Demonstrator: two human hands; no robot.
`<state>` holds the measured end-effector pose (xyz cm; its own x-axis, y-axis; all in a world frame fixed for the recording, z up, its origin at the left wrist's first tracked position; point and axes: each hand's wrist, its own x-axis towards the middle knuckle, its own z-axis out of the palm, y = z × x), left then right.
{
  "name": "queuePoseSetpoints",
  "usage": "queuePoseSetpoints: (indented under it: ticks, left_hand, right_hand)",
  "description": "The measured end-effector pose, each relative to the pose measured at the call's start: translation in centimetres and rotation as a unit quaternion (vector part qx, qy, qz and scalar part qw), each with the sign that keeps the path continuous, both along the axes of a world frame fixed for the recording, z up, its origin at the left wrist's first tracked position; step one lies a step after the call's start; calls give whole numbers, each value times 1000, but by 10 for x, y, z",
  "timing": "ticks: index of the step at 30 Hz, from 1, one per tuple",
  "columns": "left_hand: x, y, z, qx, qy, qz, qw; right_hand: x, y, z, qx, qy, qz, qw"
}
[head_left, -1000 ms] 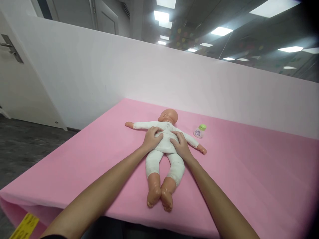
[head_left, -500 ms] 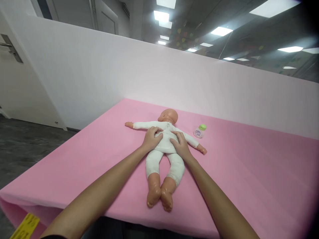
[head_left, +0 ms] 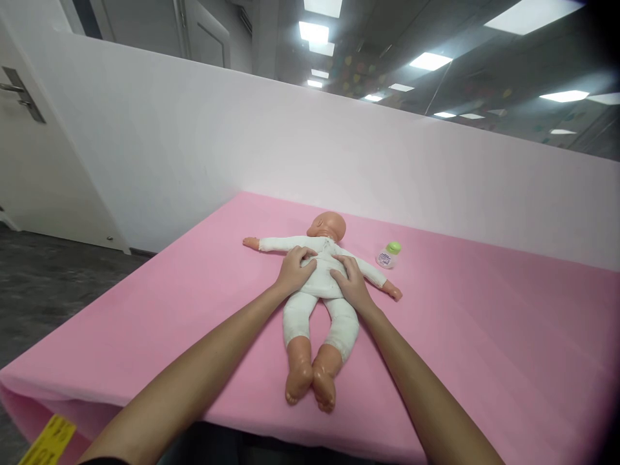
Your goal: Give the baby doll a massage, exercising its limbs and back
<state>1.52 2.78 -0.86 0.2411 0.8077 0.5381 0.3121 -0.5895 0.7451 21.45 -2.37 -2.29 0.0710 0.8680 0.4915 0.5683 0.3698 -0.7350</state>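
A baby doll with a white cloth body lies stretched out in the middle of the pink-covered table, its bare plastic head pointing away from me and turned to the left. Its arms spread to both sides and its feet lie close together towards me. My left hand rests on the left side of the doll's torso, thumb apart from the fingers. On the torso's right side lies my right hand, also with thumb and fingers apart. Both palms face the doll and are hidden. White cloth shows between the hands.
A small clear bottle with a green cap stands beyond the doll's right-side arm. The pink tablecloth hangs over the near edge. A low white wall borders the far side. A door is at left, a yellow tag at lower left.
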Motion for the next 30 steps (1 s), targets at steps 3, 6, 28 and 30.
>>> queuePoseSetpoints:
  ticks: [3,6,28,30]
  left_hand:
    - [0,0,0,-2,3,-3,1000]
    - [0,0,0,-5,-1,-5,1000]
    - [0,2,-8,-2,-33,-15,999]
    - [1,2,-10,0,-38,-7,999]
  right_hand:
    - [-1,-1,2,-5,0,3,1000]
    - [-1,-2,2,-8,0,6,1000]
    - [-58,-71,90,214,-61,98,970]
    - [-78,-112,117,222,-46,169,959]
